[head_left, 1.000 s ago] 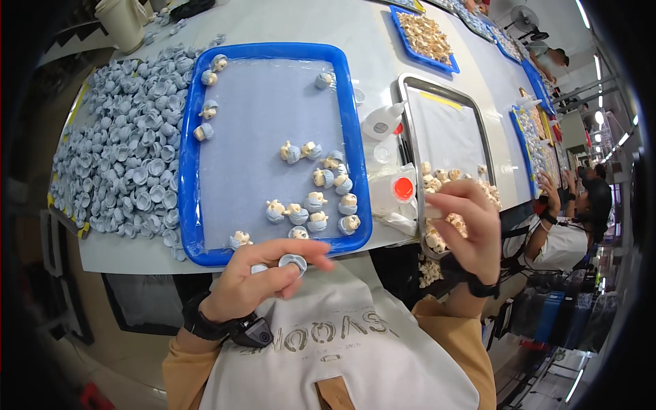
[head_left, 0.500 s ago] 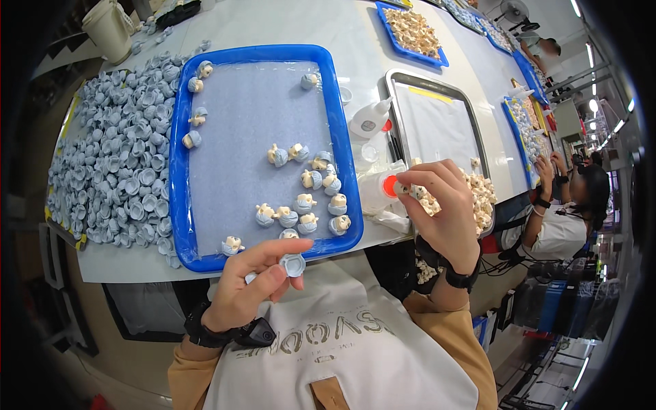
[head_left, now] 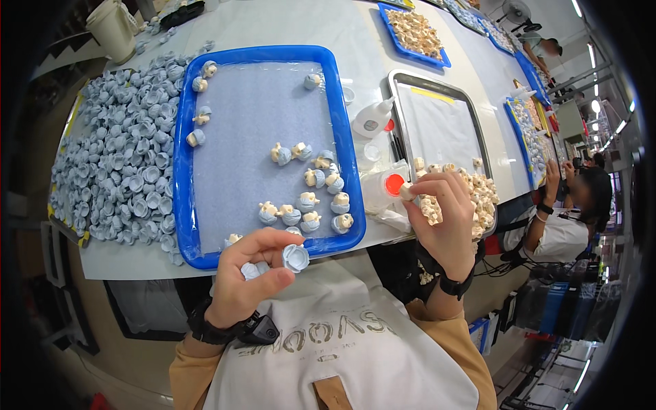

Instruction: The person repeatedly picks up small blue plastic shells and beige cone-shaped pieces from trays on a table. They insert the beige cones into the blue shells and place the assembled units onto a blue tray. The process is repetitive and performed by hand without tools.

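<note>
Between the thumb and fingers of my left hand (head_left: 236, 280) is a pale blue hollow cap (head_left: 296, 258), its cavity facing up. Another blue cap (head_left: 253, 270) rests within the curled fingers. My right hand (head_left: 447, 222) pinches a small cream doll-head piece (head_left: 407, 192) beside a clear container with a red opening (head_left: 394, 184); whether they touch is unclear. Ahead of my left hand lies a blue-rimmed tray (head_left: 183, 171), where several cream heads with blue caps (head_left: 309, 201) are gathered toward the lower right. Loose cream pieces (head_left: 484, 195) fill the near end of a metal tray (head_left: 394, 85) by my right hand.
A large heap of blue caps (head_left: 130, 150) spreads at the left. A white squeeze bottle (head_left: 372, 117) stands between the trays. Farther off are a blue tray of cream pieces (head_left: 413, 33) and a beige pitcher (head_left: 111, 31). A co-worker (head_left: 581, 205) sits at the right.
My left fingers have opened around the caps, showing the second one more fully. The right hand has turned slightly, keeping the cream piece beside the red opening.
</note>
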`<state>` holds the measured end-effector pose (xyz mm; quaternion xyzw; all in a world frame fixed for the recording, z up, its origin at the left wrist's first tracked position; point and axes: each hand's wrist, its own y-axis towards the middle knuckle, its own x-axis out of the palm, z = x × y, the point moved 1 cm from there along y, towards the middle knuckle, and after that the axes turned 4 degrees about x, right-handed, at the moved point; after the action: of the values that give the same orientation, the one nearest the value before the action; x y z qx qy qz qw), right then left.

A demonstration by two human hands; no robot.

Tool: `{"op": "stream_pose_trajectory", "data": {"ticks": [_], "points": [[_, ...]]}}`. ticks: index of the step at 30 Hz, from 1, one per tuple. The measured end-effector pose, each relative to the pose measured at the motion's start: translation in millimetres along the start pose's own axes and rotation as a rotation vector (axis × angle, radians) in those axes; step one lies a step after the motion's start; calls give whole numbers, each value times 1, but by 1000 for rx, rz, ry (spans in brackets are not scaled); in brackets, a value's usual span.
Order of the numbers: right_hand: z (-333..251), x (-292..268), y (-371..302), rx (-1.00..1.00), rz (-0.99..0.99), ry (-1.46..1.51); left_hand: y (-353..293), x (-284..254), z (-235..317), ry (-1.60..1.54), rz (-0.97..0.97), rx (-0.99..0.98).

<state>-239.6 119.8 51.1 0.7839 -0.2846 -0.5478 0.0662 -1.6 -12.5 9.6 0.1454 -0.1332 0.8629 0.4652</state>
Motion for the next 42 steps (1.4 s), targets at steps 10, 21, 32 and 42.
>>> {"op": "stream_pose_trajectory", "data": {"ticks": [10,21,32,42], "points": [[-63,16,-5,-275,-91,668,6,11,-2,139,-92,144],[-69,25,-2,-335,-167,433,0,5,-2,94,-79,-98],[-70,40,-13,-393,-197,261,10,3,7,344,-208,-131],[25,-39,9,200,121,8,30,-14,14,-378,112,-259]]}}
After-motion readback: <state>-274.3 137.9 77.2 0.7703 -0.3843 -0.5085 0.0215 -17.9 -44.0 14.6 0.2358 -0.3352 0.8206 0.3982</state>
